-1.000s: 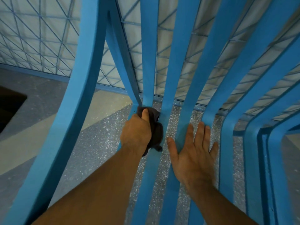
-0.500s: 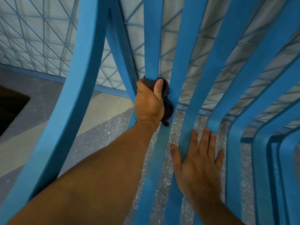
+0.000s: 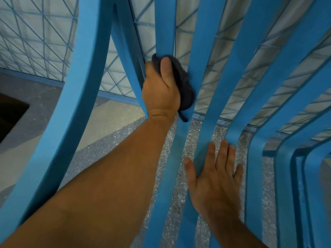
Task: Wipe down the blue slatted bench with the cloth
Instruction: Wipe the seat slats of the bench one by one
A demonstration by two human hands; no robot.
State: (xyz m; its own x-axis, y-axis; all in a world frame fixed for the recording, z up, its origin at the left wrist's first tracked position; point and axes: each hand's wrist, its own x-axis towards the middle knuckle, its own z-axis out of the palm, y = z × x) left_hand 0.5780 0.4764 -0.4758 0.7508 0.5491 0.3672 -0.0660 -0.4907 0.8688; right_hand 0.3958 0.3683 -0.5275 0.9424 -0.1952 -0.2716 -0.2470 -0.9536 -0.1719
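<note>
Blue slatted bench (image 3: 213,108) slats run away from the person, left hand (image 3: 162,88) clamping dark cloth (image 3: 184,86) around one slat's upright stretch, right hand (image 3: 215,178) spread flat on neighbouring slats nearer the body.

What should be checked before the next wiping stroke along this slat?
1. Cloth held firmly: ok. The left hand is closed around the dark cloth, thumb on top.
2. Cloth touching the slat: ok. It wraps the slat on the bench back.
3. Bracing hand placed: ok. The right hand lies flat, fingers spread, on the seat slats.
4. Right hand clear of the stroke: ok. It rests on neighbouring slats, well below the cloth.
5. Loose cloth end free of snagging: cannot tell. A tail hangs by the gap.
6. Slat already clean: cannot tell.
</note>
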